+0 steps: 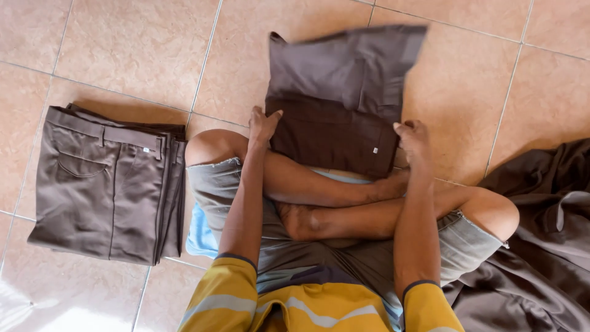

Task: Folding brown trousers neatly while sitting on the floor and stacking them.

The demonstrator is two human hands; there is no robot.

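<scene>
Left hand [263, 125] pressed on the near left corner of the brown trousers [341, 98], thumb spread, fingers flat or lightly curled over the cloth edge rather than clenched; right hand [413, 136] set at the near right corner, fingers bent down onto the fabric, grip itself hard to read. Lying on the tiled floor [135, 49] just beyond the crossed bare feet [301, 218], half folded, with the far flap blurred and lifted mid-swing. Likely to go astray if that upper flap lands skewed, leaving edges uneven against the darker lower layer. Could also slide on the smooth tile, since held only at two corners. Possible snag against the shins, lying close to the near edge. Already folded and stacked to the left, well apart: a pile of matching trousers [107, 184], safe from disturbance unless an elbow swings wide. Heaped loose at the right, touching the knee: more brown cloth [541, 246], apt to get dragged or mixed in if the leg shifts.
</scene>
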